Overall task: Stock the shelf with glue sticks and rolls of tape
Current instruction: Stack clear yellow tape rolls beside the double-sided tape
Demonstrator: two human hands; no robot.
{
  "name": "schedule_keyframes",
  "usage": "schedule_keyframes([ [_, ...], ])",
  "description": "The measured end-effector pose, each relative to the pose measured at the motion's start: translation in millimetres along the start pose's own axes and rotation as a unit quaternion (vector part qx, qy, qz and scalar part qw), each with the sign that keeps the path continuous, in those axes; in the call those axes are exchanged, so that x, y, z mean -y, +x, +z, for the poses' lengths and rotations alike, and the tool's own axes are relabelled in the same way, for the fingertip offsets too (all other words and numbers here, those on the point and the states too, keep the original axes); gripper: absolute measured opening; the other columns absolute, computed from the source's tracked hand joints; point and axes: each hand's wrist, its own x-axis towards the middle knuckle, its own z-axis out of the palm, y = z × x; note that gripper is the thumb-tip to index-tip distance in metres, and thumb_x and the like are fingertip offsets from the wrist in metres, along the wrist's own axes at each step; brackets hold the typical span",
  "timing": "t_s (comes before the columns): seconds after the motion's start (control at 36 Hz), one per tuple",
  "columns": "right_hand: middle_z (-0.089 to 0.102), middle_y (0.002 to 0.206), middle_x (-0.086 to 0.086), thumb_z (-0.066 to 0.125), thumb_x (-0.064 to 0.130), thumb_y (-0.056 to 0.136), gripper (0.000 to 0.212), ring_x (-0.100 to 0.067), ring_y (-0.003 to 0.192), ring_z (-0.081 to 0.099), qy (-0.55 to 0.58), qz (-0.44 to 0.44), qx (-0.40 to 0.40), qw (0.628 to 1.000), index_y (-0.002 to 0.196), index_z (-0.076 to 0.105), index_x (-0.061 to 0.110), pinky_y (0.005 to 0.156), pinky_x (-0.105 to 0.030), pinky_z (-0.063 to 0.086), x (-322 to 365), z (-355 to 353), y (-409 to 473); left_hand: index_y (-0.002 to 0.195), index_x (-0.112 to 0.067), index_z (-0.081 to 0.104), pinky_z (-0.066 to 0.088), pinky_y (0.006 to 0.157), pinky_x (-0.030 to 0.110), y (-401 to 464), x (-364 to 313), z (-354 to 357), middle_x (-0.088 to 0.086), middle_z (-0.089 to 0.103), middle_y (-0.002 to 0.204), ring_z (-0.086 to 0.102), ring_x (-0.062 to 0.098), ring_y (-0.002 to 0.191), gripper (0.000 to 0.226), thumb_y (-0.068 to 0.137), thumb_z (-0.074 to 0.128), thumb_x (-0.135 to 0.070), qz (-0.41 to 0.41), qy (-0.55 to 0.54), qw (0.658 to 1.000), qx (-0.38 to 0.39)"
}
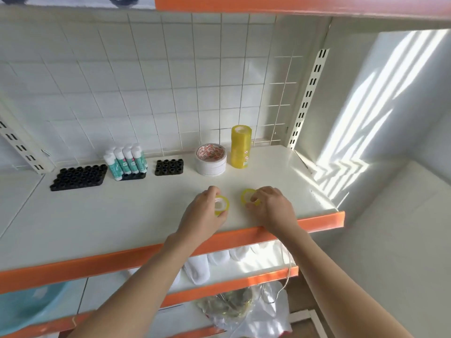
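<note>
Gripping one small yellow transparent tape roll, the left hand curls fingers and thumb round its rim, the roll lying flat near the front of the cream metal shelf with the orange front edge.
Right hand: fingers curled on a second small yellow tape roll, flat on the shelf just beside the first, the two rolls apart.
Rear row, right to left:
- tall upright stack of yellow tape rolls, by the white wire grid back panel;
- short stack of white double-sided tape rolls, touching or nearly touching the yellow stack;
- small black plastic socket tray;
- cluster of white-capped teal-labelled glue sticks, upright in a black holder;
- large black plastic socket tray.
Lower shelf: white folded items; below, a clear plastic bag.
</note>
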Motion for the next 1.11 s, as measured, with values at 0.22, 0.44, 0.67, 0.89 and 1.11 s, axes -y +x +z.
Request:
schedule_keyframes([
  [0.22,0.067,0.101,-0.003,0.069,0.029,0.08,0.018,-0.031,0.095,0.057,0.009,0.026,-0.024,0.999,0.085,0.071,0.012,0.075,-0.036,0.048,-16.6,10.9,20.7,0.113,-0.007,0.056,0.044,0.082,0.039,26.0,-10.4,27.7,0.012,0.063,0.102,0.052,0.033,0.105,0.039,0.081,0.071,-0.024,0.03,0.023,0.999,0.004],
  [0.44,0.052,0.135,-0.011,0.061,0.021,0.089,0.025,-0.034,0.118,0.052,-0.01,0.053,0.002,0.999,0.112,0.069,0.014,0.094,-0.039,0.043,-27.0,-2.3,35.6,0.119,-0.008,0.055,0.041,0.086,0.037,49.0,-19.8,52.4,0.009,0.061,0.116,0.049,0.03,0.113,0.044,0.083,0.072,-0.026,0.027,-0.034,0.999,-0.005],
  [0.67,0.055,0.124,-0.005,0.056,0.024,0.091,0.026,-0.029,0.115,0.05,-0.036,0.059,-0.005,0.998,0.115,0.065,0.019,0.09,-0.039,0.039,-30.6,-0.1,38.6,0.108,-0.012,0.061,0.047,0.085,0.04,42.0,1.7,52.5,0.004,0.06,0.108,0.052,0.029,0.102,0.039,0.074,0.078,-0.02,0.07,-0.035,0.997,-0.027],
  [0.89,0.061,0.117,0.001,0.053,0.032,0.091,0.022,-0.027,0.112,0.048,-0.049,0.071,-0.005,0.996,0.109,0.062,0.023,0.085,-0.038,0.037,-28.8,4.3,43.3,0.094,-0.015,0.063,0.043,0.08,0.035,39.8,9.8,55.3,-0.001,0.063,0.096,0.054,0.028,0.093,0.027,0.073,0.078,-0.02,0.036,-0.036,0.998,-0.043],
  [1.11,0.062,0.118,-0.006,0.058,0.025,0.089,0.02,-0.031,0.107,0.052,-0.032,0.081,-0.024,0.996,0.106,0.064,0.017,0.083,-0.038,0.043,-40.0,5.4,62.3,0.093,-0.017,0.06,0.048,0.076,0.04,41.1,10.7,57.5,-0.001,0.061,0.092,0.055,0.028,0.088,0.036,0.076,0.048,-0.046,0.057,-0.006,0.997,-0.042],
])
